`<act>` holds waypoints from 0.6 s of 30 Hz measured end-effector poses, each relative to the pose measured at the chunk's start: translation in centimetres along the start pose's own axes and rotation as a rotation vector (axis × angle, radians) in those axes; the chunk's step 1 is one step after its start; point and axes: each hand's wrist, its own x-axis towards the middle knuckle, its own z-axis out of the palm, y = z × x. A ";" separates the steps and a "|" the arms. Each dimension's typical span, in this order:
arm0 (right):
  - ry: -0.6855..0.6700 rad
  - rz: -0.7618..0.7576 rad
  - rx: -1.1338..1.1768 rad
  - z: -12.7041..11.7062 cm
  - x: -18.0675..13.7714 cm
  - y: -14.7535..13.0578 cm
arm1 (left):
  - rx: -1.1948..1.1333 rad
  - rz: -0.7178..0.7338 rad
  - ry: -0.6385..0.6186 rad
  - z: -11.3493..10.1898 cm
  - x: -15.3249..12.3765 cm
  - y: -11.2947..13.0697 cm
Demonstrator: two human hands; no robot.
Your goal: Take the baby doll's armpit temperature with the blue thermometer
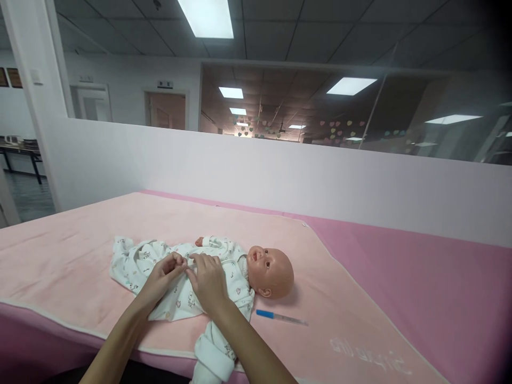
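A baby doll (273, 273) lies on its back with its head to the right, dressed in a white printed baby garment (186, 304). At the middle of the garment's front, my left hand (168, 269) is closed, thumb and fingers pinching the cloth. Close beside it, my right hand (208, 280) rests over the doll's belly, its fingers bent together and its thumb near the left fingertips, gripping the same spot. Exactly which bit of cloth is between the fingers is hidden. One doll hand (199, 241) pokes out of the far sleeve; the near sleeve (216, 352) hangs toward the front edge.
A blue-capped pen-like stick (281, 317) lies on the peach blanket (340, 304), right of the doll's body. Under the blanket is a pink surface (432, 277). A white low wall (280, 176) with glass above runs behind it.
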 end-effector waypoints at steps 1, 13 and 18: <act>-0.005 0.012 0.007 0.1 -0.1 0.0 | 0.004 0.005 -0.001 0.0 -0.1 0.0; 0.306 0.317 0.360 -9.1 -3.8 1.1 | 0.185 -0.130 -0.136 -0.4 0.7 1.1; 0.345 0.761 0.153 -14.6 -13.6 6.6 | 0.559 -0.057 -0.237 1.7 4.1 2.4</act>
